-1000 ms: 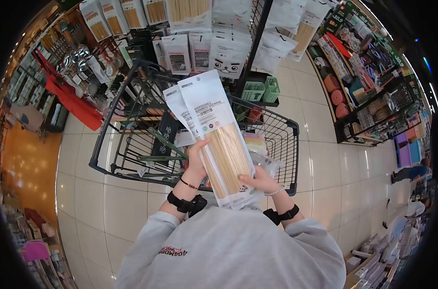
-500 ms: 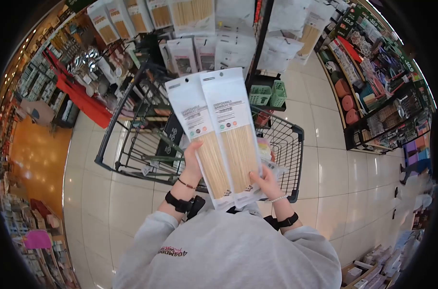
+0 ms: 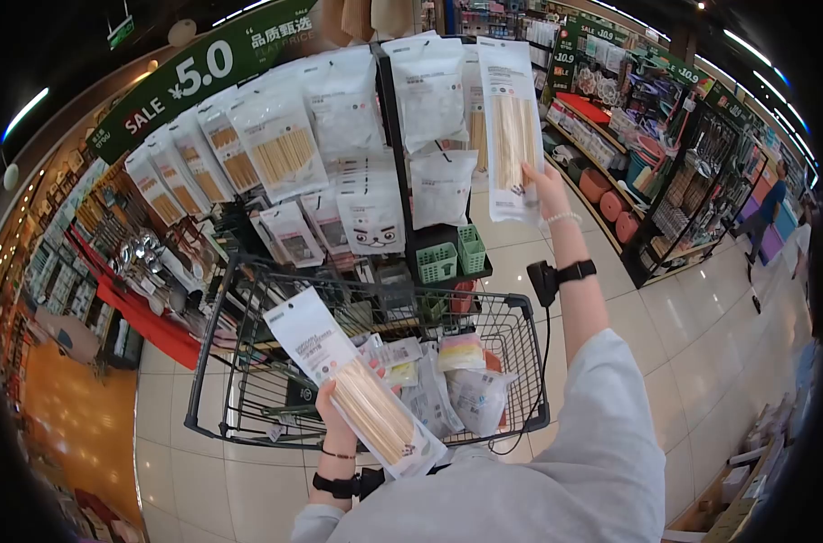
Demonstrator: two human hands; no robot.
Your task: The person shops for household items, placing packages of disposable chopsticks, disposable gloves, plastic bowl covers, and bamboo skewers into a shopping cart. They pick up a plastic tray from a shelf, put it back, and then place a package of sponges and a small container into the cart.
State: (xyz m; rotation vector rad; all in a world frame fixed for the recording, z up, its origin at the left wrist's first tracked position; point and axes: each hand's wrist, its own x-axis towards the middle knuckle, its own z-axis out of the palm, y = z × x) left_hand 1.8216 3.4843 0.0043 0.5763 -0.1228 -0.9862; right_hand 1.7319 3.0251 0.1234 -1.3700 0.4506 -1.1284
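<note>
L hand (image 3: pixel 332 412) on my feed's clamped on a skewer pk (image 3: pixel 375 407), 7 o'clock, nr cart (image 3: pixel 535 362); R hand (image 3: pixel 547 188), well apart, grips 2nd pk (image 3: pixel 513 136), 1 o'clock, nr hanging bags (image 3: pixel 429 90).

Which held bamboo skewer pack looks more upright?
The bamboo skewer pack in the right hand: it stands nearly vertical in the picture, while the other pack in the left hand slants diagonally.

Passable from right hand (image 3: pixel 545 190) toward five o'clock, above floor tiles (image 3: pixel 665 362); blocked at three by shelving (image 3: pixel 692 195), seven by cart (image 3: pixel 523 306), nine by hanging packets (image 3: pixel 441 185).
</note>
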